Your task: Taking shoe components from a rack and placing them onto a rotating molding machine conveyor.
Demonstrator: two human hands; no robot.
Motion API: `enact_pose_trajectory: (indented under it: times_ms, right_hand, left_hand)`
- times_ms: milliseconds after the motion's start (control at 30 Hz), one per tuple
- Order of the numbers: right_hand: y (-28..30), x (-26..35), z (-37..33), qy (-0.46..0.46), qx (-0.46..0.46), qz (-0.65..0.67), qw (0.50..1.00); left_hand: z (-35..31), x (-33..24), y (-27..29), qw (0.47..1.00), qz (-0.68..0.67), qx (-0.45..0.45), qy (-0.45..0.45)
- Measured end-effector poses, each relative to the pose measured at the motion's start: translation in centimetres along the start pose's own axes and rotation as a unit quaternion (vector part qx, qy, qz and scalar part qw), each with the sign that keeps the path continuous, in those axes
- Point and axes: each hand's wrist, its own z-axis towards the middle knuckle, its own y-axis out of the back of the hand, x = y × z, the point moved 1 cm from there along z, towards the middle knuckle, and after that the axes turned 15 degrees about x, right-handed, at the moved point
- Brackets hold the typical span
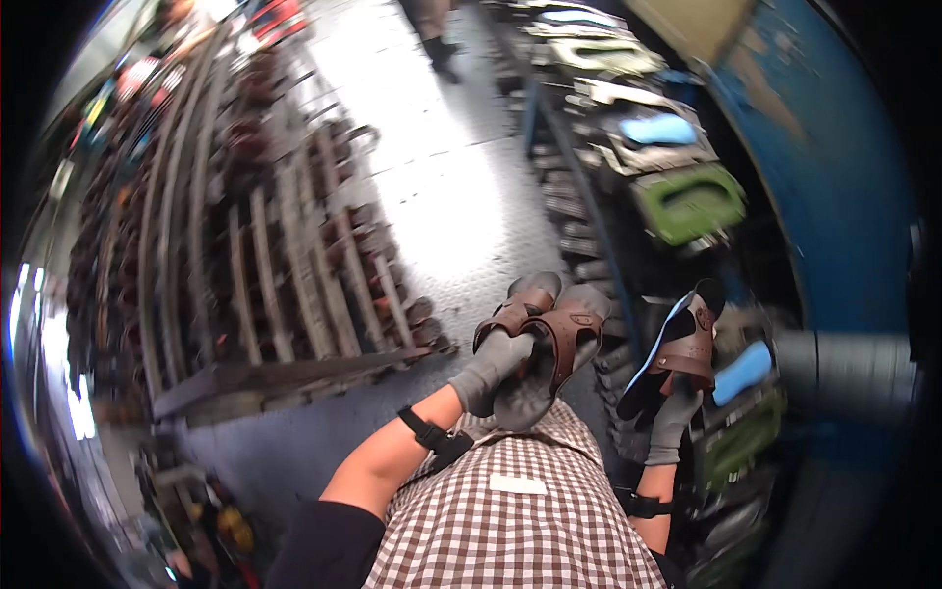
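"What is being held?"
"Two sandals are being grasped at four o'clock by the left hand; another sandal, past three, by the right hand."
"And the fingertips?"
"Mostly being hidden."

"What did the gloved left hand hold?"
"Two brown-strapped sandals, just beyond the checkered apron."
"And the right hand?"
"A third sandal, blue-edged, to the apron's right."
"What else showed?"
"A slatted rack stood left of the apron."
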Motion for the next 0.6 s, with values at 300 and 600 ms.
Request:
enact_pose_trajectory:
  times_ms: [300, 600]
  right_hand:
    - [7.3, 14.8, -23.4, -0.127, -0.336, -0.225, 0.906]
    - [33.8, 20.4, -48.5, -0.067, -0.476, -0.346, 0.806]
  left_hand:
    - [-10.0, 0.2, -12.8, 0.976, 0.000, 0.211, -0.055]
    - [-24.1, 0.3, -47.5, 0.891, 0.041, 0.428, -0.147]
